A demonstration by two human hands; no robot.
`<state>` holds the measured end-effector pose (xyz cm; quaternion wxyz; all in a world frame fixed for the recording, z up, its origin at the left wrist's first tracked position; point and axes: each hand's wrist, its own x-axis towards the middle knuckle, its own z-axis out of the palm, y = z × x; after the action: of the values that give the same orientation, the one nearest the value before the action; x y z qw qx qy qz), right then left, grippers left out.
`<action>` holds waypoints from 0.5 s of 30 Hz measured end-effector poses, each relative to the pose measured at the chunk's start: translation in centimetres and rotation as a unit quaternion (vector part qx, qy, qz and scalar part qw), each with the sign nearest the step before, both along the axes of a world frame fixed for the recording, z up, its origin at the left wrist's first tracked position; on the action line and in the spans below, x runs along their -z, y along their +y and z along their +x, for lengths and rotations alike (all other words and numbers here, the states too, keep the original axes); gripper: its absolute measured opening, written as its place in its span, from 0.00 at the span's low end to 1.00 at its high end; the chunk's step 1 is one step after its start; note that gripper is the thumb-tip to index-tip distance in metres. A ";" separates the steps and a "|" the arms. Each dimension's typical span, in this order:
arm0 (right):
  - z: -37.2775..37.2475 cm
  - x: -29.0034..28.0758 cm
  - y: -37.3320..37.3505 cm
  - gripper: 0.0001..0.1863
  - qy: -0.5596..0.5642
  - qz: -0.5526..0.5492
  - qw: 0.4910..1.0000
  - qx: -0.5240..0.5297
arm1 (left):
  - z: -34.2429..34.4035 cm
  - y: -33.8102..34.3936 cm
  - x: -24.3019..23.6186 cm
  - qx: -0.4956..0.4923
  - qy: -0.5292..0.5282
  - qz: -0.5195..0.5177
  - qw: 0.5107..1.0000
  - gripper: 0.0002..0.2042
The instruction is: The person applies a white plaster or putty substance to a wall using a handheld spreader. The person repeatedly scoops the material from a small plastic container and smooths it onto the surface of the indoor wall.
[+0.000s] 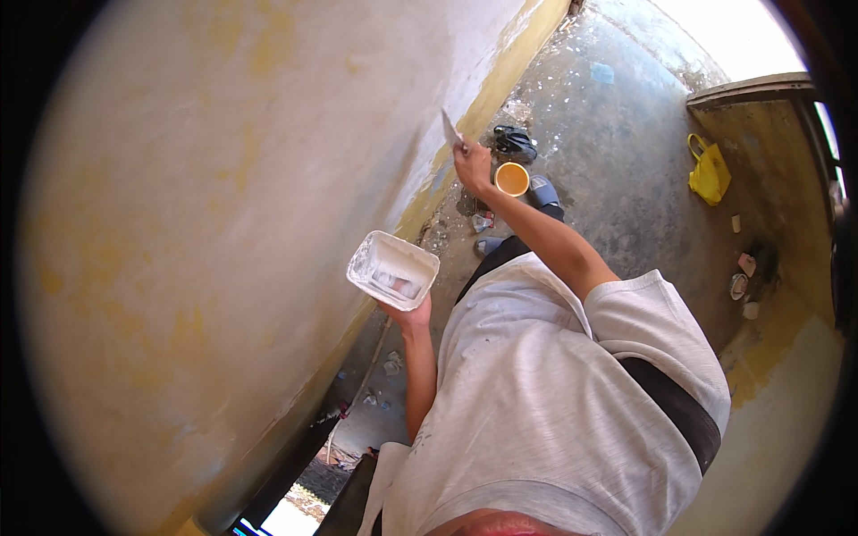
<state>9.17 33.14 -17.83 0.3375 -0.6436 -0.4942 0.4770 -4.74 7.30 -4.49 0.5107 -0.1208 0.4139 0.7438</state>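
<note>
grey t-shirt (545, 402) and a dark strap (670, 397) across it fill the lower middle, closest to the lens. from there the left hand (407, 313) rises at about nine o'clock of the shirt, cupped under a white tray (393, 268), fingers pressed to its underside; the tray holds pale filler paste and tilts toward the wall (223, 223). right hand (472, 165) is stretched out at twelve o'clock of the tray, closed around the handle of a putty knife (451, 128), whose blade lies against the wall, near the yellow band along the wall's foot.

outward from the right hand: an orange-rimmed bucket (512, 179) stands just beside it at three o'clock on the concrete floor (626, 134), a dark bundle (516, 143) at twelve o'clock of the bucket, one sandalled foot (545, 192) touching the bucket's far side. a yellow bag (709, 174) hangs on a door (760, 134) well apart at three o'clock, small tins (742, 284) below it.
</note>
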 end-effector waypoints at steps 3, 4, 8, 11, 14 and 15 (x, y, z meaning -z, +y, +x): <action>1.7 4.2 6.5 0.12 -0.047 0.049 0.986 0.155 | 0.3 0.4 0.1 -0.009 0.024 -0.013 1.000 0.26; 1.3 4.8 8.3 0.12 -0.046 0.046 0.985 0.157 | 0.3 0.5 0.0 -0.009 0.007 -0.015 1.000 0.27; -3.5 3.3 9.7 0.15 0.056 -0.052 0.990 0.117 | -0.5 -0.8 1.1 -0.012 -0.023 0.005 1.000 0.27; -7.3 1.8 5.3 0.24 0.043 -0.024 0.992 0.117 | -0.7 -0.5 1.5 -0.025 -0.027 -0.018 0.999 0.27; -6.9 -0.1 -0.6 0.23 0.066 -0.053 0.995 0.057 | -0.9 -1.7 1.8 -0.033 -0.018 -0.039 0.998 0.27; -5.9 0.8 -1.8 0.18 0.095 -0.027 0.995 0.007 | -1.0 -1.5 1.6 -0.029 -0.015 -0.046 0.998 0.27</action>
<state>3.24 31.33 -18.60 0.3689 -0.6078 -0.4418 0.5471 -5.74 5.76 -6.12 0.4890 -0.1676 0.4359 0.7367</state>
